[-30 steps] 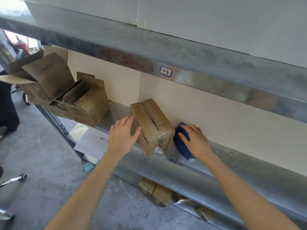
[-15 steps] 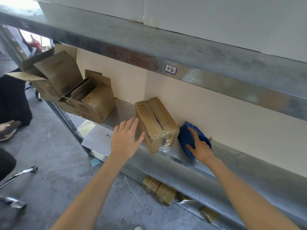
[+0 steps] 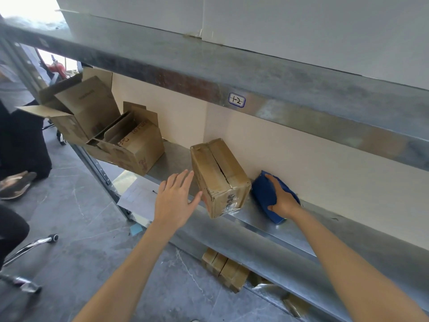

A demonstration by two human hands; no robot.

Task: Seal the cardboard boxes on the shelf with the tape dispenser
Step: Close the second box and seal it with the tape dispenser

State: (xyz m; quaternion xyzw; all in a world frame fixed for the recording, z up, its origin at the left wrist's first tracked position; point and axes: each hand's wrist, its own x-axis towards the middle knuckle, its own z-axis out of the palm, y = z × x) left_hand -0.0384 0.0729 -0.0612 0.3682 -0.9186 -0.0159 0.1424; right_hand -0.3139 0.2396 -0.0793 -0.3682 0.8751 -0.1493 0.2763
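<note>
A small brown cardboard box (image 3: 222, 168) stands on the metal shelf (image 3: 253, 220), its top flaps folded shut with an untaped seam down the middle. My left hand (image 3: 174, 198) is flat with straight fingers just left of the box, the thumb touching its front left edge. To the right of the box a blue tape dispenser (image 3: 261, 191) lies on the shelf against the back wall. My right hand (image 3: 283, 198) lies over it, thumb and fingers wrapped round its body.
Two open cardboard boxes (image 3: 137, 147) (image 3: 83, 108) sit at the shelf's left end, overhanging it. The upper shelf beam (image 3: 232, 73) carries a label (image 3: 236, 100). More boxes (image 3: 222, 268) lie below. A person's leg (image 3: 21, 140) and a chair base (image 3: 30, 245) are at left.
My right hand has slid further along the blue tape dispenser and closed round it. The left hand stays beside the box. The view has shifted slightly.
</note>
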